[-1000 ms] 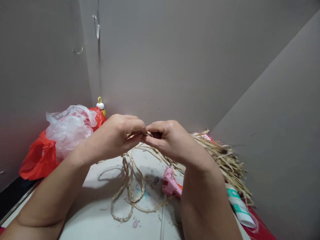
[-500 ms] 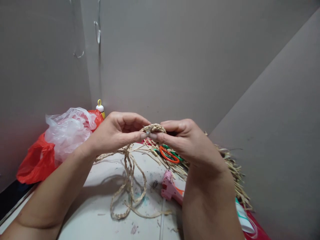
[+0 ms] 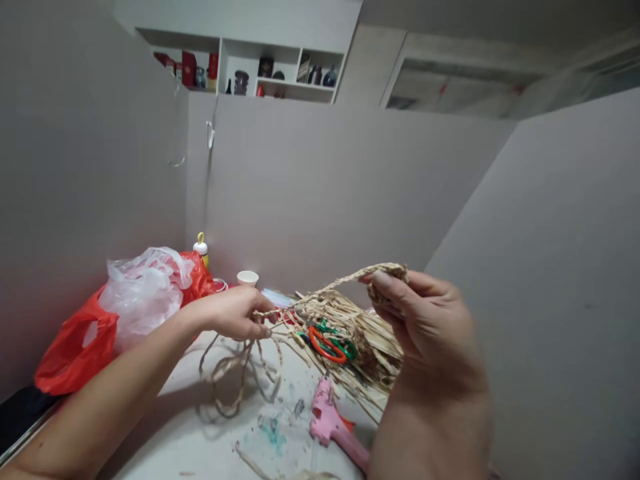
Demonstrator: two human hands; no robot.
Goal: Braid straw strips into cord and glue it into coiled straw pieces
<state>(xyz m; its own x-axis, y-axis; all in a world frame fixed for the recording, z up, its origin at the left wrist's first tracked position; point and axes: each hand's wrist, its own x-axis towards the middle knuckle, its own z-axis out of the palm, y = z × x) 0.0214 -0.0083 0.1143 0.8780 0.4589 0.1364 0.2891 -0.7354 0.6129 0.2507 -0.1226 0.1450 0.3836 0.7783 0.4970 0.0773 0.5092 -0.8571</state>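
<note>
A braided straw cord (image 3: 327, 288) stretches between my two hands above the white table (image 3: 195, 433). My left hand (image 3: 240, 315) is closed on the cord, and loose loops hang below it, slightly blurred. Higher and to the right, my right hand (image 3: 425, 313) pinches a small coiled piece of the braid (image 3: 385, 293) between thumb and fingers. Below the hands lies a pink glue gun (image 3: 330, 417). Orange-handled scissors (image 3: 326, 345) and green-handled ones rest beside a pile of dry straw (image 3: 363, 327).
Red and clear plastic bags (image 3: 145, 293) are heaped at the left. A paper cup (image 3: 247, 279) and a white-and-yellow bottle (image 3: 201, 249) stand at the back. Grey partitions (image 3: 300, 187) surround the table, with a shelf (image 3: 280, 83) beyond.
My hands have moved apart, the right one up and to the right with the coil, drawing the cord taut between them. The view has tilted up, showing the shelf.
</note>
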